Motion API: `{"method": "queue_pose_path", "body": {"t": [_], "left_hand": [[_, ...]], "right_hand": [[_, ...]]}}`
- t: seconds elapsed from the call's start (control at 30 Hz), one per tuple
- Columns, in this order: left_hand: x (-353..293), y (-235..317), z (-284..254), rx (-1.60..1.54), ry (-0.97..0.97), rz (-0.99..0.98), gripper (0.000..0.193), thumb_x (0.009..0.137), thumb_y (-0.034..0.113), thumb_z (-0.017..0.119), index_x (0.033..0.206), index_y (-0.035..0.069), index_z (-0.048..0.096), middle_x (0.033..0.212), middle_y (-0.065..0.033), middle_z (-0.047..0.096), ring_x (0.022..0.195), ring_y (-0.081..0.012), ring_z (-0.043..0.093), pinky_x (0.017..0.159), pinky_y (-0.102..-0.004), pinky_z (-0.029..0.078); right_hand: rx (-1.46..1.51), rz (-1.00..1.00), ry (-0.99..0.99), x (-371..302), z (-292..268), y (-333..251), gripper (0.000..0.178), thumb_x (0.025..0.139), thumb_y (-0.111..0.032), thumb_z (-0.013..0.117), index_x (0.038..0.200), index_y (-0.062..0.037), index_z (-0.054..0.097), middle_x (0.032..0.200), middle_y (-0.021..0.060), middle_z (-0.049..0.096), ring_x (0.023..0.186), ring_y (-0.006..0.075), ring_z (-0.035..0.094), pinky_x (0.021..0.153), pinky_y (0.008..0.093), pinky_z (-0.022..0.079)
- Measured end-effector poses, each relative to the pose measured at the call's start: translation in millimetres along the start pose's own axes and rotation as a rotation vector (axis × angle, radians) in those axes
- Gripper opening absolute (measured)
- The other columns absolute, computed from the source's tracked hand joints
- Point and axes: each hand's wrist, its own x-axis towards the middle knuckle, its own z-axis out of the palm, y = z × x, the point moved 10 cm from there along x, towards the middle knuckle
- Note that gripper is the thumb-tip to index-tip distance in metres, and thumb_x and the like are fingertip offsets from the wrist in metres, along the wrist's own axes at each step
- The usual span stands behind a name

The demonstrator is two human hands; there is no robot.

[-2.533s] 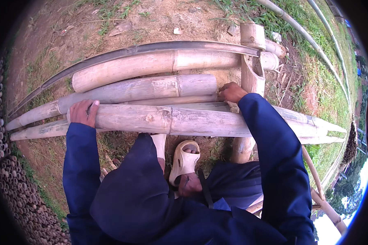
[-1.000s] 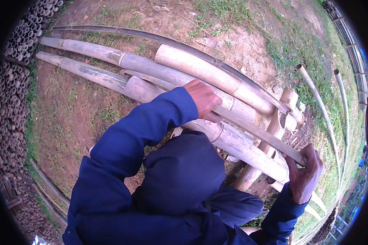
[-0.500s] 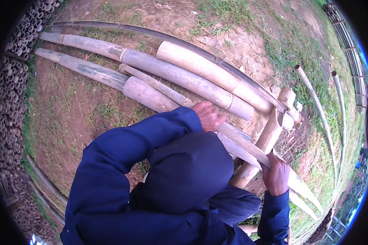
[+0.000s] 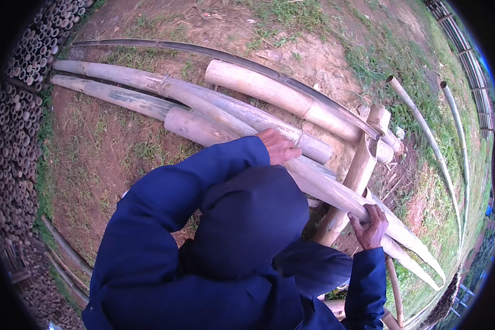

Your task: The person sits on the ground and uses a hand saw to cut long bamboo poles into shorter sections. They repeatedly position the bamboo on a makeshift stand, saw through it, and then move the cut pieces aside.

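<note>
A long pale bamboo piece (image 4: 327, 190) slants across in front of my knees, its rounded side up. My left hand (image 4: 279, 147) lies over its middle with the fingers bent round it. At its near right end, my right hand (image 4: 370, 226) grips the tip, thumb on one side and curled fingers on the other. The underside of the piece and part of my fingertips are hidden. Beneath it lies a thicker bamboo length (image 4: 195, 125), partly covered by my left sleeve. Split bamboo ends (image 4: 410, 236) stick out beyond my right hand.
A thick bamboo crosspiece (image 4: 358, 170) props up the lengths. Farther off lie a stout bamboo tube (image 4: 264, 88) and a thin dark strip (image 4: 203, 50). Two poles (image 4: 421, 118) rest on the grass at right. Stacked bamboo (image 4: 25, 126) lines the left side.
The held bamboo piece has been turned and now shows a broader, rounded face. Its far end has shifted up and left. My right hand's hold at the tip has changed, with the fingers more visible.
</note>
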Motion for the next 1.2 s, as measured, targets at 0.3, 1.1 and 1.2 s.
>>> {"method": "queue_pose_path", "body": {"t": [0.3,1.1,1.2], "left_hand": [[3,22,18,-0.076,-0.035,0.049,0.064,0.089,0.066,0.065,0.112,0.006,0.068,0.097,-0.0121,0.065,0.092,-0.0341,0.069,0.08,-0.046,0.056],[113,28,-87,0.029,-0.364,-0.146,0.063,0.082,0.052,0.08,0.128,0.011,0.07,0.116,-0.0135,0.07,0.104,-0.0331,0.067,0.093,-0.0451,0.053],[131,52,-83,0.189,-0.51,-0.143,0.072,0.08,0.055,0.081,0.133,0.01,0.066,0.123,-0.0141,0.069,0.112,-0.036,0.066,0.099,-0.0465,0.051]], "right_hand": [[-0.006,-0.052,0.073,-9,-5,19,0.053,0.069,-0.035,0.09,0.107,-0.0043,0.072,0.087,0.0108,0.062,0.083,0.0341,0.059,0.079,0.0441,0.045],[0.215,0.119,-0.095,-4,61,96,0.055,0.074,-0.033,0.088,0.124,-0.0154,0.076,0.133,0.0157,0.063,0.127,0.0347,0.058,0.109,0.0469,0.043],[0.226,0.157,-0.067,-5,81,98,0.058,0.072,-0.037,0.089,0.125,-0.0181,0.076,0.135,0.0151,0.064,0.128,0.034,0.059,0.111,0.0463,0.04]]}}
